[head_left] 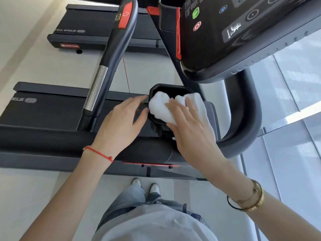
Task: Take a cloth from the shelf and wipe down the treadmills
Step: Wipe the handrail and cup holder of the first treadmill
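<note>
Your right hand (pixel 189 129) presses flat-fingered on the white cloth (pixel 161 108) bunched in the treadmill's cup holder (pixel 156 88) while your open left hand (pixel 121 117) steadies its rim; push carelessly and you may snag the red safety cord (pixel 126 77).

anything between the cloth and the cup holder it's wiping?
Nothing visible. The right hand presses the white cloth straight into the black cup holder; the left hand steadies the holder's outer edge, clear of the cloth.
</note>
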Demonstrator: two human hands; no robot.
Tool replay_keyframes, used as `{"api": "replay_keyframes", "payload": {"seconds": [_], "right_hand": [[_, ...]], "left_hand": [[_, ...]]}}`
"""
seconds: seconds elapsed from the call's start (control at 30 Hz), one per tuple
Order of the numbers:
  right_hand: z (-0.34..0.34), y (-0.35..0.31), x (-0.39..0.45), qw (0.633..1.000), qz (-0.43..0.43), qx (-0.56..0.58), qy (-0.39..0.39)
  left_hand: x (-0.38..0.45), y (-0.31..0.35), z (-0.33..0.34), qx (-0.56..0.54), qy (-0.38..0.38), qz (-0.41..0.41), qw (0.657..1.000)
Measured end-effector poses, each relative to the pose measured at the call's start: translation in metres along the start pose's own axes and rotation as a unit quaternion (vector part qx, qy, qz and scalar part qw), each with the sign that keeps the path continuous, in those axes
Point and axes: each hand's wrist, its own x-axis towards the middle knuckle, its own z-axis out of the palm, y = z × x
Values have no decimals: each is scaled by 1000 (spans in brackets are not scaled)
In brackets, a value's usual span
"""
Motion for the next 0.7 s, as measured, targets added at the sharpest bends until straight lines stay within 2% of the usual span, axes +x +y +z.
{"api": "replay_keyframes", "payload": {"seconds": [0.07, 0.2, 0.47, 0.7], "right_hand": [[-4, 2, 3, 999, -38, 3, -18], [-15, 7, -9, 996, -56, 34, -55], [-20, -11, -44, 997, -65, 33, -34], [-15, -49, -60, 998, -21, 66, 7]], "left_hand": [[-11, 0, -4, -1, 8, -5, 1000], [-28, -4, -9, 0, 28, -7, 1000], [-52, -9, -22, 3, 22, 39, 999], [-72, -36, -50, 14, 9, 101, 995]]}}
